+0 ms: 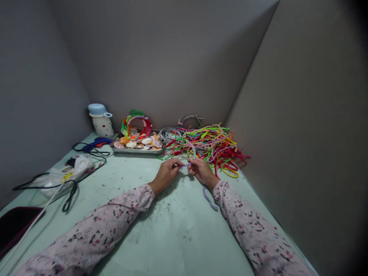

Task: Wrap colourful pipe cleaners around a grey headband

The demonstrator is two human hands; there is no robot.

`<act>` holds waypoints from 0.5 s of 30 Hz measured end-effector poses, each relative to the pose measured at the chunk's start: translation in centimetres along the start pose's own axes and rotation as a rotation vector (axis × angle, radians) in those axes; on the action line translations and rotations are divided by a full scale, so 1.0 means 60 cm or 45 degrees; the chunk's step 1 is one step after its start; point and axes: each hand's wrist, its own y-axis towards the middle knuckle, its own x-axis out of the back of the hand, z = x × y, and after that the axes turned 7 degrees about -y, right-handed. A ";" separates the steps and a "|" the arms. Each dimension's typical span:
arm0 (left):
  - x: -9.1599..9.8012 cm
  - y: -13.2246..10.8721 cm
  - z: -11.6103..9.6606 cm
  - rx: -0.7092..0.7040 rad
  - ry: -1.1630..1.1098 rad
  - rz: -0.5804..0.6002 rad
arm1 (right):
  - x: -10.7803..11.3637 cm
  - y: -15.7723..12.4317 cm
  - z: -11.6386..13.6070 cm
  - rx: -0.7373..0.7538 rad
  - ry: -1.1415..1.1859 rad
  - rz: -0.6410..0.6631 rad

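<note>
Above the table, my left hand [167, 173] pinches one end of a lavender pipe cleaner [186, 165]. My right hand [202, 171] is closed close beside it, its fingertips on the same pipe cleaner. A curved band [191, 145] wrapped in pink, green and pale teal rises from between my hands; the fingers hide where it meets the lavender piece. Under my right wrist, a loose lavender pipe cleaner [209, 198] lies on the table. Just beyond my hands spreads a heap of coloured pipe cleaners [214, 143].
A metal tray [138, 151] of shells holds finished-looking colourful rings [137, 124]. Coiled grey wire [171, 135] lies beside it. Toward the left are a bottle [102, 124], a blue glue gun [96, 144], black cables, a plastic bag [67, 174] and a dark bin [20, 226]. Grey walls enclose the table.
</note>
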 end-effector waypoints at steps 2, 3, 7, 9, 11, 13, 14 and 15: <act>0.000 0.000 0.000 -0.002 0.000 0.002 | 0.000 0.000 0.000 0.006 -0.002 -0.002; -0.001 0.000 0.000 -0.004 0.002 0.003 | -0.001 0.000 0.000 0.008 -0.006 -0.003; -0.001 0.001 -0.001 -0.028 0.016 -0.003 | -0.003 0.000 0.001 0.017 -0.040 -0.003; -0.001 0.000 -0.002 -0.045 0.036 -0.002 | -0.004 -0.001 0.000 0.021 -0.050 -0.003; 0.000 0.000 -0.002 -0.050 0.071 0.001 | -0.004 0.000 0.000 0.026 -0.053 -0.003; 0.001 0.000 -0.002 -0.050 0.110 -0.015 | -0.004 0.000 -0.001 0.035 -0.056 0.001; 0.001 0.000 -0.001 -0.051 0.124 -0.033 | -0.004 0.001 -0.002 0.040 -0.060 0.005; 0.002 0.001 0.000 -0.051 0.136 -0.052 | -0.004 0.001 -0.002 0.044 -0.067 0.008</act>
